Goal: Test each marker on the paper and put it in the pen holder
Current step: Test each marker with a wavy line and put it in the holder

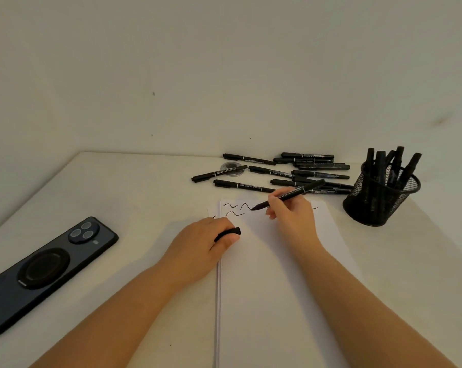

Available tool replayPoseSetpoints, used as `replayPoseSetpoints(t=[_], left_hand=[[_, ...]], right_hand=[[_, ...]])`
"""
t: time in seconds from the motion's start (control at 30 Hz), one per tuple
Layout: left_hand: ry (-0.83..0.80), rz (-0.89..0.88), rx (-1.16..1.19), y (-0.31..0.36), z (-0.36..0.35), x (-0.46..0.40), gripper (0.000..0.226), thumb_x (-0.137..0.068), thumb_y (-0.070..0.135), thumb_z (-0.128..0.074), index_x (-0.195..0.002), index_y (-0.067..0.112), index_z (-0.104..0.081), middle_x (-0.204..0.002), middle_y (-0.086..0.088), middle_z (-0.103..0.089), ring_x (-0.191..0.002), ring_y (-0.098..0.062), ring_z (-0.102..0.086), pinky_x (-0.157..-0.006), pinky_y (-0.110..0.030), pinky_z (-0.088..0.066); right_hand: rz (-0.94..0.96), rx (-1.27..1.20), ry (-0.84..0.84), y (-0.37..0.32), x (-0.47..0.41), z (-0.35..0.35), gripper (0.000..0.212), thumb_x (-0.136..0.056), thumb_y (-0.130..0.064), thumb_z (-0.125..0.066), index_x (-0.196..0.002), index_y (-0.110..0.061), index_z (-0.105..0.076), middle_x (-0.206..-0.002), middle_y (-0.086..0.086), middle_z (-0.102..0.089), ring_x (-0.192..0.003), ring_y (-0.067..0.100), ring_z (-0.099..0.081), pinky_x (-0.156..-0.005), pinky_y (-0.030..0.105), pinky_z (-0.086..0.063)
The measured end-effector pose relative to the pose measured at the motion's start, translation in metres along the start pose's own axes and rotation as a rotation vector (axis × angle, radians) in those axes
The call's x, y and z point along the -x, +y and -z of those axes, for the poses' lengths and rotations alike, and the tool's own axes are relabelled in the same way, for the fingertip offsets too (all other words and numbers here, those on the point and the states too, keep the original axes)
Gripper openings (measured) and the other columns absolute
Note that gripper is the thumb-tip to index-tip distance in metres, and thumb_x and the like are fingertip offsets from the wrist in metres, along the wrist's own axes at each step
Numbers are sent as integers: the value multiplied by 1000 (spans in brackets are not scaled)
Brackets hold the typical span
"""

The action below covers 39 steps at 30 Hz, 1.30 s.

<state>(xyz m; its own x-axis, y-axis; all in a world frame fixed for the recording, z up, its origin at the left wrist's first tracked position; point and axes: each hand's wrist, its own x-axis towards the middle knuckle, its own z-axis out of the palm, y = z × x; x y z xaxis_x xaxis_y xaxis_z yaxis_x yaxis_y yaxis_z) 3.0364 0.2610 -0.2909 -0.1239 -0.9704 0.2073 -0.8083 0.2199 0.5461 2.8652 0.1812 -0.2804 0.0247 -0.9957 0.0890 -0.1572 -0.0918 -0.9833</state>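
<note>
My right hand (290, 208) grips a black marker (290, 194) like a pen, its tip touching the white paper (272, 288) beside several black squiggles (235, 209) near the top edge. My left hand (206, 243) rests at the paper's left edge and pinches the marker's black cap (228, 232). Several black markers (285, 171) lie in a loose pile on the table behind the paper. A black mesh pen holder (378, 200) stands at the right with several markers upright in it.
A dark phone (46, 269) lies face down on the white table (118, 195) at the left. A small round clear lid or tape roll (232, 167) sits among the loose markers. A plain wall rises just behind the table.
</note>
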Motion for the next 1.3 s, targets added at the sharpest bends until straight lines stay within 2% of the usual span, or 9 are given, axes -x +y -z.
replayPoseSetpoints(t=[0.17,0.37,0.53,0.67,0.8,0.93,1.03,1.1,1.3], left_hand=[[-19,9,36,-1,2,-1,22,-93,38,-43,-99,25,-60,-83,7,-59,-77,-8,-50,-68,-24,-39],[-22,39,46,-1,1,-1,23,-93,40,-43,-98,25,-59,-82,6,-60,-78,-8,-51,-69,-26,-40],[-24,56,69,-2,0,0,22,-93,41,-43,-98,26,-59,-82,5,-61,-78,-8,-53,-71,-29,-43],[-28,66,98,-2,0,0,21,-92,40,-44,-96,27,-59,-82,5,-62,-76,-8,-54,-69,-30,-44],[-3,79,194,-2,-1,1,15,-91,37,-50,-89,27,-61,-70,15,-59,-61,1,-49,-57,-13,-36],[16,94,249,-1,-1,1,9,-90,34,-54,-85,30,-60,-67,27,-56,-58,6,-48,-57,-8,-35],[23,107,296,-1,0,1,9,-89,36,-53,-81,38,-57,-67,19,-61,-60,0,-51,-56,-12,-38],[19,115,320,-1,0,1,12,-89,37,-53,-79,41,-56,-74,10,-66,-61,-6,-54,-60,-21,-44],[7,119,328,0,-1,1,11,-89,34,-54,-79,39,-56,-78,18,-68,-62,-10,-56,-61,-24,-45]], right_hand=[[4,115,7,8,-6,0,9,-83,-23,-54,-75,-23,-58,-64,-3,-65,-63,11,-60,-64,27,-48],[79,199,-156,8,-3,-2,16,-81,-21,-56,-70,-32,-58,-63,-4,-68,-66,7,-63,-66,22,-48],[73,229,-93,9,-5,0,18,-79,-16,-53,-66,-27,-54,-60,-3,-61,-50,2,-48,-44,9,-35],[70,140,58,8,-5,9,14,-84,-21,-54,-73,-28,-55,-64,-5,-63,-57,1,-55,-54,11,-42],[-15,-43,126,5,-6,18,6,-86,-22,-57,-81,-21,-59,-58,-8,-61,-50,-1,-53,-54,18,-41],[-27,-162,43,1,-4,21,11,-85,-15,-56,-77,-20,-61,-50,-9,-56,-46,5,-47,-48,20,-39],[-59,-310,-71,-2,-1,20,24,-88,-16,-53,-68,-23,-63,-51,-3,-54,-47,13,-43,-49,27,-33],[-83,-384,-145,-4,1,19,32,-91,-20,-49,-64,-21,-66,-49,2,-53,-45,15,-41,-45,26,-32],[-40,-339,-278,-8,10,11,37,-91,-13,-46,-60,-21,-64,-48,5,-55,-43,15,-42,-41,21,-34]])
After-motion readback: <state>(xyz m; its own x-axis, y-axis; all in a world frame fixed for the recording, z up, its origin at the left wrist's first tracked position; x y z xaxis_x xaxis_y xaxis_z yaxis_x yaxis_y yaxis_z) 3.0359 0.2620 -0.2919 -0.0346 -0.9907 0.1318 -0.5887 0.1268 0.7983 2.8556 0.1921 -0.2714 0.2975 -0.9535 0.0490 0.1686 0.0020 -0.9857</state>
